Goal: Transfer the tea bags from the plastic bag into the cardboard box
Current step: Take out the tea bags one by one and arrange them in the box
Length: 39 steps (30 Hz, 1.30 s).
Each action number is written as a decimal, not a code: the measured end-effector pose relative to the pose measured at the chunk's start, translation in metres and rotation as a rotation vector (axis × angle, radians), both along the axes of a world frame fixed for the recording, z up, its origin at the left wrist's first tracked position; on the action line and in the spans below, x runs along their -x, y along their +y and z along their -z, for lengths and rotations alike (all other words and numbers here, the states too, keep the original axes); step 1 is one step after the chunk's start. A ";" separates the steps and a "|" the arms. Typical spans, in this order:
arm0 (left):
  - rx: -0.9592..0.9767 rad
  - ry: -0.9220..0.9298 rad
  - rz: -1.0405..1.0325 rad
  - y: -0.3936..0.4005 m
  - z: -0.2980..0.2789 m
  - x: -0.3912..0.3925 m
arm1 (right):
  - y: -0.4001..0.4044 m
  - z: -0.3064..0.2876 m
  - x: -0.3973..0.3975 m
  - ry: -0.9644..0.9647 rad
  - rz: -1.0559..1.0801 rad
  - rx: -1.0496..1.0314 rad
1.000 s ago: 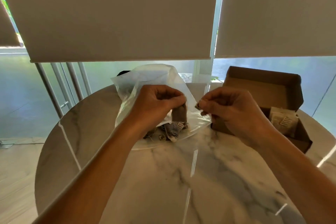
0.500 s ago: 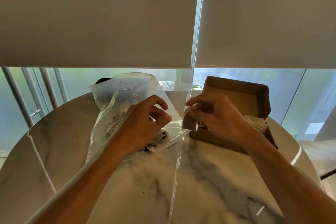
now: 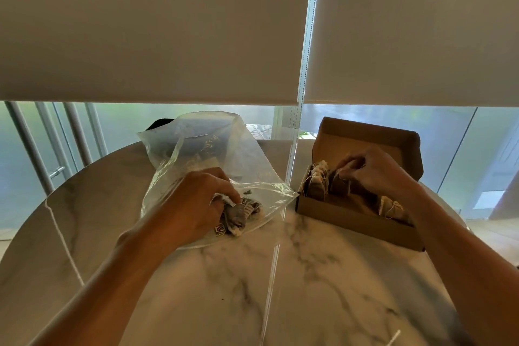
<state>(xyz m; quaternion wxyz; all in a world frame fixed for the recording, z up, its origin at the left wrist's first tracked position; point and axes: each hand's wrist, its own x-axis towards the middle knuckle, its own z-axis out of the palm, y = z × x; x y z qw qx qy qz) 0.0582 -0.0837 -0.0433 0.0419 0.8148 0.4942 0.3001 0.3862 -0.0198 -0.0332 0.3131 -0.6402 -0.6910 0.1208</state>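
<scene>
Right hand sets a tea bag in the box; left hand digs in the plastic bag.

The tea bag stands upright right under the right hand fingers, which pinch its top, inside the cardboard box, just beside the standing tea bags. The loose tea bags lie under the left hand fingers, curled on them, in the plastic bag on the surface.
</scene>
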 end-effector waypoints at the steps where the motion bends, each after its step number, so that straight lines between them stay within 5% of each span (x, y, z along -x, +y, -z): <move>1: -0.005 -0.010 0.001 0.001 0.001 0.001 | 0.002 0.002 0.000 0.003 -0.002 0.003; 8: -0.022 -0.063 -0.012 -0.009 0.003 0.009 | 0.011 0.014 0.003 0.013 0.001 0.005; 16: -0.031 0.127 -0.104 -0.032 0.008 0.033 | 0.008 0.013 0.001 -0.007 -0.012 -0.048; 25: -0.071 0.047 -0.215 -0.045 0.031 0.059 | 0.000 0.008 -0.008 0.086 0.062 -0.020; 30: -0.047 0.002 -0.227 -0.048 0.038 0.066 | 0.005 0.012 -0.012 -0.040 0.057 0.103; 39: -0.048 -0.023 -0.202 -0.046 0.043 0.067 | 0.021 0.029 -0.006 -0.026 0.167 -0.063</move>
